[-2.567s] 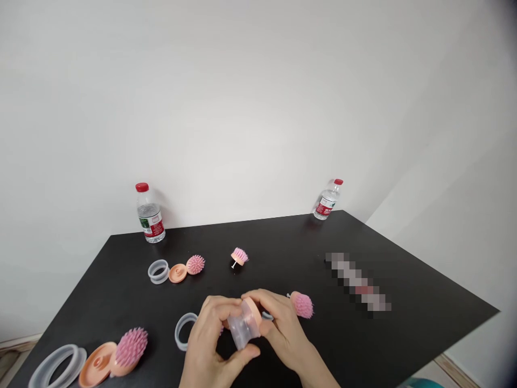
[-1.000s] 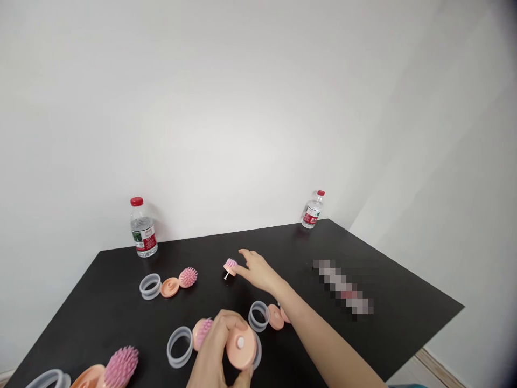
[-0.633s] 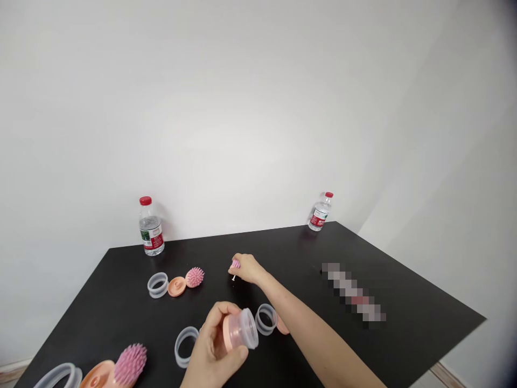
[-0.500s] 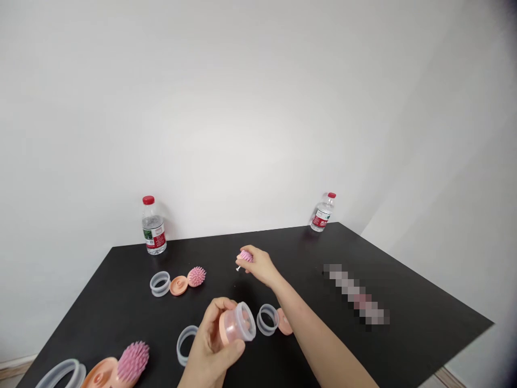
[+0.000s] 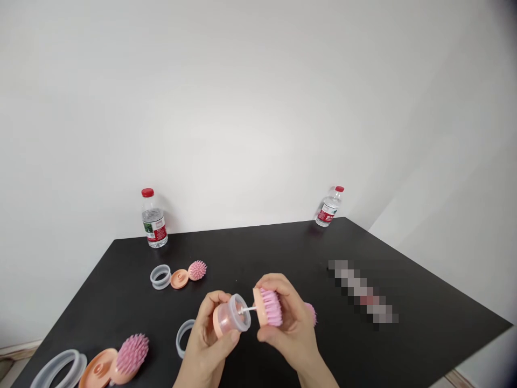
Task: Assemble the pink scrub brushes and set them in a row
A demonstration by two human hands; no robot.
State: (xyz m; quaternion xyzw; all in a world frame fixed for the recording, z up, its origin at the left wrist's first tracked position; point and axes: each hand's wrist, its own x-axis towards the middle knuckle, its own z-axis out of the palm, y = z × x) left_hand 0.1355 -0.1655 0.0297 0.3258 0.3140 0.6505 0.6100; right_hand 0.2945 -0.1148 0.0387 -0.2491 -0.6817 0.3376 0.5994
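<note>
My left hand [image 5: 205, 340] is wrapped around a small clear cup [image 5: 226, 319] with a peach base, tilted so its open rim faces right. In my right hand [image 5: 297, 330], fingers and thumb grip a peach brush head [image 5: 271, 307] with pink bristles turned to the right. A thin white stem [image 5: 249, 309] sticks out of the brush head toward the left, its tip at the cup's mouth. Whether the tip touches anything inside the cup I cannot tell. Just beyond my right hand, another pink brush head [image 5: 311, 312] shows in part.
A clear ring [image 5: 180, 339] lies partly behind my left hand. Farther left are a ring [image 5: 153, 281], a peach disc [image 5: 173, 284] and a bristle head [image 5: 197, 270], with a similar set front left. Two water bottles [image 5: 156, 231] [image 5: 328, 211] stand by the wall. Something pixelated [image 5: 363, 291] lies right.
My right hand has come back from the far middle of the table with the brush head, bringing its stem to the cup. The cup in my left hand has shifted slightly left.
</note>
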